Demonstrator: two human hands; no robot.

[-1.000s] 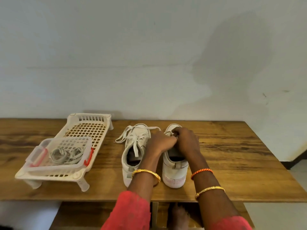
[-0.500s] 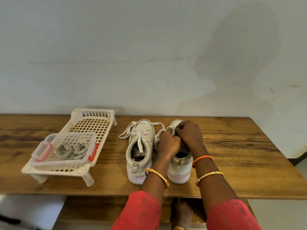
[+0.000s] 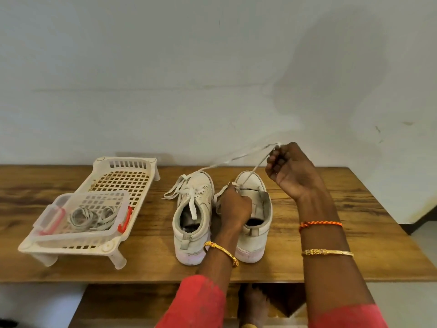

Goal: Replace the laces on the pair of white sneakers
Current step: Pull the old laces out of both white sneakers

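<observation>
Two white sneakers stand side by side on the wooden table (image 3: 331,245), heels toward me. The left sneaker (image 3: 192,216) is still laced, its bow loose over the tongue. My left hand (image 3: 233,207) grips the lacing edge of the right sneaker (image 3: 254,223). My right hand (image 3: 289,169) is raised to the right of that shoe and pinches a white lace (image 3: 250,171), drawn taut up out of the shoe. A second strand runs from my right hand leftward over the left sneaker's toe.
A white plastic rack (image 3: 118,178) stands on the table's left part. A clear lidded box with red clips (image 3: 82,214) sits on it, holding coiled laces (image 3: 92,217). The wall rises just behind the table. My bare foot (image 3: 253,304) shows under the table's front edge.
My right hand has lifted away from the right sneaker, up and to the right, drawing the lace out taut. My left hand stays on the shoe. The view has shifted slightly.
</observation>
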